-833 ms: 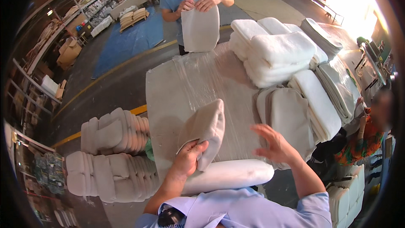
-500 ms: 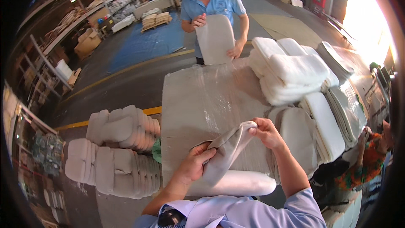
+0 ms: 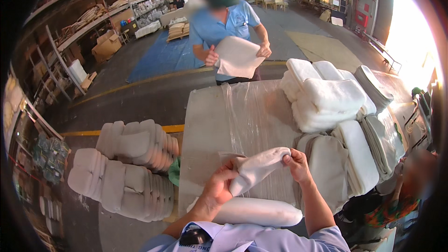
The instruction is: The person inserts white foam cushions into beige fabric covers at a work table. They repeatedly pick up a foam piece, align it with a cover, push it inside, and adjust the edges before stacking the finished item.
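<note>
Under the held fabric [image 3: 258, 171] stands a film-wrapped table [image 3: 205, 126], blue floor sheeting [image 3: 158, 59] beyond.

I am in a large workshop, more like a factory hall than a room. Tall shelves [image 3: 86, 28] loaded with goods run along my left, with a cardboard box [image 3: 106, 47] beside them. A yellow line [image 3: 84, 133] marks the grey floor [image 3: 149, 98]. Piles of soft pale pads [image 3: 126, 182] stand by my plastic-covered desk [image 3: 205, 121], a person in a blue shirt [image 3: 226, 25] stands opposite, and daylight floods a wide doorway [image 3: 413, 32].
</note>
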`<state>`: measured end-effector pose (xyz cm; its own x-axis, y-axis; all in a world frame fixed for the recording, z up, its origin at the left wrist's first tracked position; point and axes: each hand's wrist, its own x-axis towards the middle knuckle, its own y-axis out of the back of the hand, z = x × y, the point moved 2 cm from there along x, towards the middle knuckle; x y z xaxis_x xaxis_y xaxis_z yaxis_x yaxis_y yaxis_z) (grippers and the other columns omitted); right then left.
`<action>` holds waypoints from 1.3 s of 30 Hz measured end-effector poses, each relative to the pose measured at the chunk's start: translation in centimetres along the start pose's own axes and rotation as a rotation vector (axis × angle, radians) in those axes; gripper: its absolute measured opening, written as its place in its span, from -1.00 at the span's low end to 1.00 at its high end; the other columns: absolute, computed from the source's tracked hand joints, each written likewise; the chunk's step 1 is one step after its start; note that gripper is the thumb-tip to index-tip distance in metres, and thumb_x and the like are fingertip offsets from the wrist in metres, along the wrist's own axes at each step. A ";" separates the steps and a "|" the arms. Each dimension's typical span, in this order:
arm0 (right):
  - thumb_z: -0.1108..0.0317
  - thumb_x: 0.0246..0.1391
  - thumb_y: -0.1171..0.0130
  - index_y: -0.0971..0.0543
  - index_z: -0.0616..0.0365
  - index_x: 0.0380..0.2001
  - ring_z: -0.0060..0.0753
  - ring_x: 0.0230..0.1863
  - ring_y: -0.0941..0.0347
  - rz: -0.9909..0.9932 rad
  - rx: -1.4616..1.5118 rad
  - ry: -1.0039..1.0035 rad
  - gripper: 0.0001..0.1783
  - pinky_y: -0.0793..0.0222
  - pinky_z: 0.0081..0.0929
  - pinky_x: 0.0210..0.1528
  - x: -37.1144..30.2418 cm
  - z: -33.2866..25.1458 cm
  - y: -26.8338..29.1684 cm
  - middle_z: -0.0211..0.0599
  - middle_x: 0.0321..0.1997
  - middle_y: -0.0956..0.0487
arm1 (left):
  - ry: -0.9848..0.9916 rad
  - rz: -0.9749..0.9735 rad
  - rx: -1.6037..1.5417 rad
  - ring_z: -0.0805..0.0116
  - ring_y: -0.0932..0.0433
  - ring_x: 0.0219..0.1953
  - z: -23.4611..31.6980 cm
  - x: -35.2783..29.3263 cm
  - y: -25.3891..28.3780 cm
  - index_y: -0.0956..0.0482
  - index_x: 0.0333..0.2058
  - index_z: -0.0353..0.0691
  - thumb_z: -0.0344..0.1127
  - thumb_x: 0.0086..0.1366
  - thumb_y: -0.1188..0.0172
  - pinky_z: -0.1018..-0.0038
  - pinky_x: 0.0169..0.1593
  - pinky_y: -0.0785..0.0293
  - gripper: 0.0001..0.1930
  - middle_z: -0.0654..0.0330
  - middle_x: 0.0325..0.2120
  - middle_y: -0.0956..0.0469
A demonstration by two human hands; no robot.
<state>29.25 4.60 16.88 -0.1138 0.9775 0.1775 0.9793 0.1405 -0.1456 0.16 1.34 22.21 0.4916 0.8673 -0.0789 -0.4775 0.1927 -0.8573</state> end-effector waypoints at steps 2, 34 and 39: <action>0.24 0.46 -0.27 -0.64 0.21 -0.28 -0.71 -0.26 -0.37 -0.002 0.017 0.011 -0.74 -0.37 -0.60 -0.14 0.0 0.0 0.4 -0.61 -0.35 -0.56 | 0.028 -0.032 0.009 0.24 -0.61 0.13 -0.6 -0.4 -0.5 -0.57 0.12 -0.35 -0.54 0.17 -0.19 0.28 0.26 -0.52 -0.52 0.07 0.07 -0.62; 0.26 0.47 -0.24 -0.65 0.17 -0.14 -0.72 -0.20 -0.47 0.057 0.322 0.148 -0.81 -0.41 -0.58 -0.09 5.4 -8.1 -6.1 -0.57 -0.23 -0.65 | -0.326 -0.149 0.162 0.12 -0.53 0.31 6.5 -3.1 -4.6 -0.39 0.41 -0.32 0.00 0.16 -0.49 0.18 0.36 -0.45 -0.09 -0.01 0.31 -0.51; 0.30 0.47 -0.24 -0.63 0.18 -0.14 -0.78 -0.25 -0.43 0.049 0.233 0.218 -0.83 -0.38 -0.64 -0.16 7.5 -11.3 -9.6 -0.58 -0.24 -0.62 | -0.189 -0.084 0.024 0.12 -0.55 0.28 1.1 -1.7 -2.8 -0.41 0.39 -0.33 -0.03 0.17 -0.48 0.19 0.35 -0.47 -0.12 -0.01 0.28 -0.53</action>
<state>20.86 8.81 30.62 -0.0045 0.9307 0.3656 0.9153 0.1511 -0.3733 -0.11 -0.13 25.35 0.3866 0.9177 0.0913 -0.4583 0.2771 -0.8445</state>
